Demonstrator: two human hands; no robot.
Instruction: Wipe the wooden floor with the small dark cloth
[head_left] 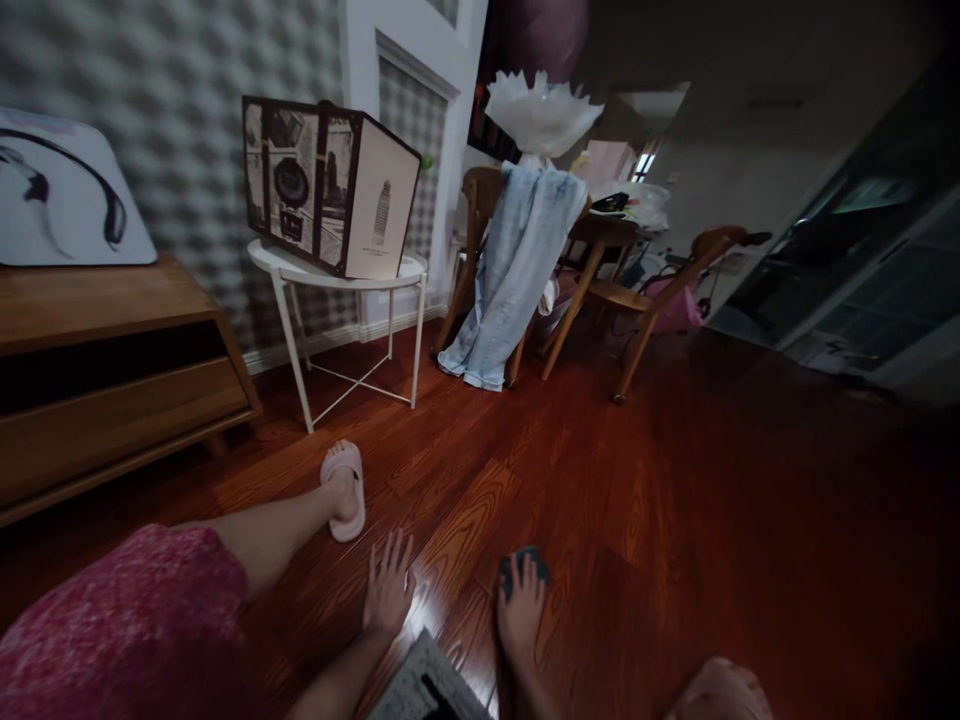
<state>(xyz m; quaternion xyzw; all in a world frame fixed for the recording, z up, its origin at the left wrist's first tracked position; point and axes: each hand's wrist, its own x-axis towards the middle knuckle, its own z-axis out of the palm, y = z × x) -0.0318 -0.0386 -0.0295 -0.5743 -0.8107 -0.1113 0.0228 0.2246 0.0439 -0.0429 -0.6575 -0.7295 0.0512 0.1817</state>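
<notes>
"As the right hand [523,605] covers much of the dark cloth [541,574], can you tell which way it points?"

"Only partly. It lies on the wooden floor [637,500], well out from the wall's skirting board [337,340]. One blunt corner pokes out to the right of the fingers and some shows past the fingertips. Its long axis I can't tell."

"How is that hand held?"

"Palm down, fingers stretched forward and slightly apart, laid over the cloth rather than curled round it. The forearm comes up from the bottom of the view."

"And the left hand [388,590]?"

"Well open, fingers fanned and pointing forward, thumb out towards the right. It has hold of nothing and looks set flat on the floor, to the left of the cloth and apart from it. A bare leg in a pink slipper [354,525] stretches across the floor beyond it."

"Any containers about?"

"A suitcase-style box [379,205] is shut on a small white tabletop [260,256], taking up most of it from the left edge towards the right; I can't see what's inside. Left of that, a wooden cabinet [120,400] has a dark open slot above a closed drawer front. Under a chair [634,297] is a pink bag [679,308], contents hidden."
</notes>
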